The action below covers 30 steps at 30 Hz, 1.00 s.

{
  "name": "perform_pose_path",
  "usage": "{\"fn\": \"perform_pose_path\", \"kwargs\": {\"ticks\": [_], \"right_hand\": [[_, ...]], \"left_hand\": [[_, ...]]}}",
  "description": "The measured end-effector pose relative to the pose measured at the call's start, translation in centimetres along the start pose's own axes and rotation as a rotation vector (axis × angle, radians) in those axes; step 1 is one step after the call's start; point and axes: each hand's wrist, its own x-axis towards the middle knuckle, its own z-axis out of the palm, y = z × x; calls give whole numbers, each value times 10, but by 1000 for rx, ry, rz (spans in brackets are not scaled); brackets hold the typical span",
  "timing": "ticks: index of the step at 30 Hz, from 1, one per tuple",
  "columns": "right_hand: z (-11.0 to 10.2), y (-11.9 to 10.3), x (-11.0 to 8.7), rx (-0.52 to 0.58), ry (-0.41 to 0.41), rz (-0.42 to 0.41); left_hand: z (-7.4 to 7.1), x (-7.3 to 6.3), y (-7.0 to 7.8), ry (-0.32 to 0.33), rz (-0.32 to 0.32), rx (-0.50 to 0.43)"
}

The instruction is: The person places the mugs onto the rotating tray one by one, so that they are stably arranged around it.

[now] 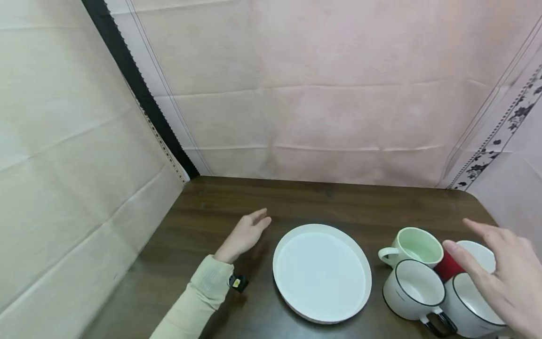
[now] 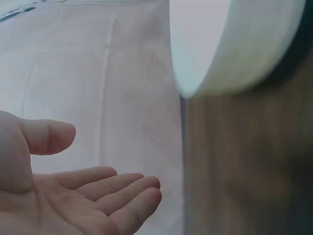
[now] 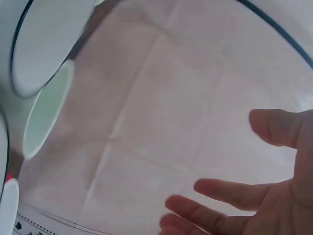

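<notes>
My left hand (image 1: 244, 235) hovers over the table left of a round white plate (image 1: 322, 274), fingers extended and holding nothing. In the left wrist view its palm (image 2: 63, 205) shows bare, with the thumb apart from the fingers. My right hand (image 1: 504, 273) is spread above a cluster of mugs at the right, and nothing is in it. The cluster has a light green mug (image 1: 419, 247), a red mug (image 1: 449, 266) with a white inside, and two white mugs with dark rims, one at the front (image 1: 417, 287) and one farther right (image 1: 474, 306), partly covered by the right hand.
A dark brown wooden table (image 1: 169, 263) carries everything. Pale cloth (image 1: 330, 94) hangs behind it and at both sides, with a black strip (image 1: 135, 84) at the back left corner. The front white mug's black handle (image 1: 440, 325) points toward the near edge.
</notes>
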Motion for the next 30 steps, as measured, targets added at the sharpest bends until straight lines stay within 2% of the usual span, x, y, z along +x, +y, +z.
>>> {"fn": "perform_pose_path", "kwargs": {"ticks": [3,5,8,11,15,18,22,26,30], "right_hand": [[5,-9,-16,68,84,43],[10,-10,-26,76,112,100],[17,-8,-41,66,88,172],[28,-6,-54,33,69,266],[43,-4,-70,13,58,426],[53,-7,-76,-14,28,546],[66,-15,-83,-32,92,637],[74,-21,-90,-48,176,642],[79,-18,-94,-48,192,664]], "left_hand": [[13,-2,-7,-17,-24,-73],[19,-3,-11,-21,-36,-108],[29,-3,-17,-17,-41,-161],[39,-5,-24,-27,-66,-255],[49,-7,-30,-44,-88,-347],[53,-8,-33,-43,-79,-336],[54,-6,-34,-38,-58,-285],[55,-3,-34,-43,-54,-244],[55,1,-35,-50,-53,-236]]}}
